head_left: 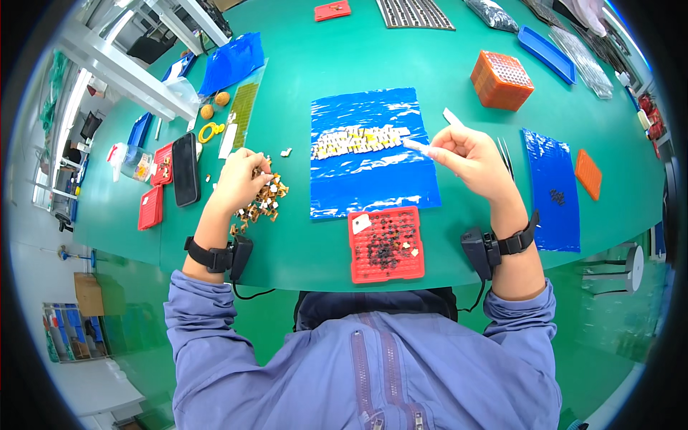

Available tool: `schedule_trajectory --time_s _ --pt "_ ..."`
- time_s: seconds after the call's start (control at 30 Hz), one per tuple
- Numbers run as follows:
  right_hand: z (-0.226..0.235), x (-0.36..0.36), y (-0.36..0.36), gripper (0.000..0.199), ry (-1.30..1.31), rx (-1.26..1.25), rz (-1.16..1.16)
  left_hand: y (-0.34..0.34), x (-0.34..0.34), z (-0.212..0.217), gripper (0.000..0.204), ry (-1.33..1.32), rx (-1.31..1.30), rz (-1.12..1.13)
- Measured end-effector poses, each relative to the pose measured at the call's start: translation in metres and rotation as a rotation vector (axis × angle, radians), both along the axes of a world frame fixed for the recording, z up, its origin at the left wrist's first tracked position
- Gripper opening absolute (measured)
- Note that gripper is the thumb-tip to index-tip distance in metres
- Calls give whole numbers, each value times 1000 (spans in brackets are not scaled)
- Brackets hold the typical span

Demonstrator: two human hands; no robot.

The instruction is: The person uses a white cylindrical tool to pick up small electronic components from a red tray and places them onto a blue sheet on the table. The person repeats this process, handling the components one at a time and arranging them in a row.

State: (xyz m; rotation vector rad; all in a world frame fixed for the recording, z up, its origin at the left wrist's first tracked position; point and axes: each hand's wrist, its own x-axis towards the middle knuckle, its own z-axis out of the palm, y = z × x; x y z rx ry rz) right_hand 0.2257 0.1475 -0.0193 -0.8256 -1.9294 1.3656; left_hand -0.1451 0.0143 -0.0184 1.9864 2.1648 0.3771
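Note:
My left hand (242, 179) is at the near left, fingers curled down into a loose pile of small brown and white parts (264, 204). Its fingertips are pressed together; whatever lies between them is hidden. My right hand (469, 156) pinches a thin white strip (416, 145), whose tip points left over a blue film sheet (373, 190). On that sheet, a dense row of small white and yellow parts (358, 142) runs across, and the strip's tip is at its right end. Another white piece (450, 116) sticks out beyond my right hand's fingers; I cannot tell whether the hand holds it.
A red tray (387, 269) with small black parts stands at the near middle. Tweezers (507, 158) lie right of my right hand, by a second blue sheet (552, 222). Stacked orange trays (502, 80) stand at far right. A phone (186, 170) and red boxes (150, 208) lie left.

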Motion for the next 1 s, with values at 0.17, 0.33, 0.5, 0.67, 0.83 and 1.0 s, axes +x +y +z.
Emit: schedule_trajectory --time_s 0.17,0.33,0.5,0.67,0.83,1.0 --pt "3 -1 -2 12 19 -25 12 -1 2 0 14 -75 50 -12" --pt "4 -2 -5 11 16 -22 30 -2 12 4 13 -254 86 50" --pt "12 -3 -11 12 -27 -21 37 -3 32 19 15 -239 75 85" --pt "8 -3 -12 13 0 28 57 -4 43 13 12 -178 193 -84" --pt "8 -6 -15 15 41 -14 102 -3 64 23 9 -444 134 0" --pt "15 -6 -17 10 -60 -72 137 1 80 28 7 -648 99 -40"
